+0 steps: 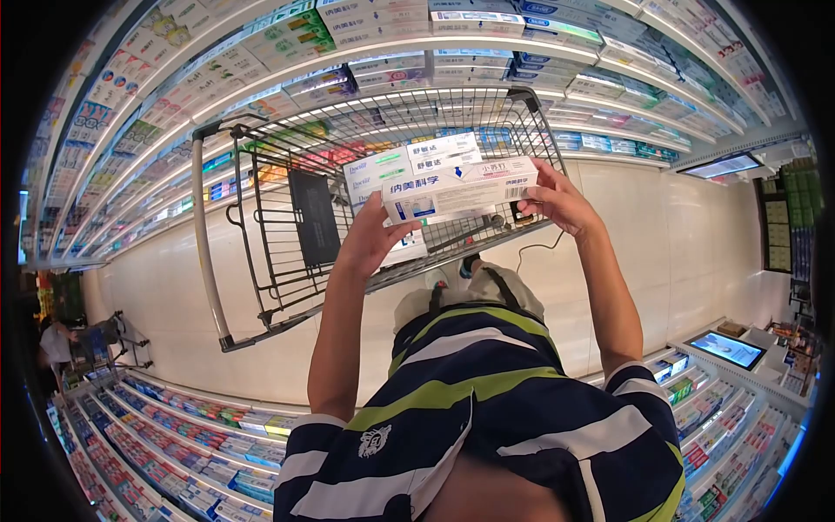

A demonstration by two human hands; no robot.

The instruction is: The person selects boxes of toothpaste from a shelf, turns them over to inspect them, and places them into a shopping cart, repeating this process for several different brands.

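A long white toothpaste box (461, 189) with blue lettering is held level above a wire shopping cart (296, 287). My left hand (372, 233) grips its left end, thumb at the front edge. My right hand (561, 200) is closed round its right end, beside the barcode. Beneath and behind this box, several other boxes lie in the cart, among them white boxes with blue print (444, 152) and white-and-green boxes (376, 167). The held box hides part of them.
Shelves of toothpaste boxes (383, 30) rise behind the cart, and more shelves (200, 444) stand on the near side. Screens (726, 349) are at the right. A person (56, 342) is at the far left. A thin cable (529, 252) hangs by the cart.
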